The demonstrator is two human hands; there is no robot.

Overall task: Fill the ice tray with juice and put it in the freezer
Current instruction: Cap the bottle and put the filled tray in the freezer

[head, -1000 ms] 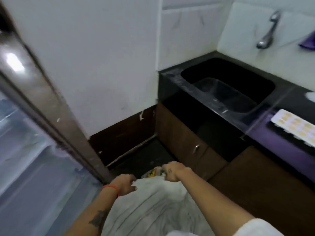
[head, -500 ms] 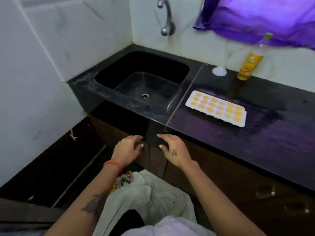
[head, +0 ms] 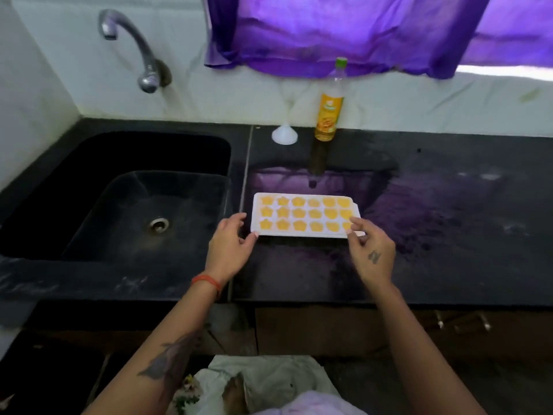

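This is a home kitchen. A black stone table (head: 449, 235) runs along a pale wall, with a sunken black sink (head: 119, 199) and a curved metal tap (head: 131, 49) above it. A purple curtain (head: 344, 31) hangs behind, and brown cupboard doors (head: 329, 330) sit below.

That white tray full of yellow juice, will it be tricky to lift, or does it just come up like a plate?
The ice tray probably spills easily: its cells look brimful of liquid juice, so any tilt may slop it. It looks thin plastic, so it may flex if lifted by one end; the left hand and right hand at opposite ends suit that. The glossy counter suggests it would slide readily.
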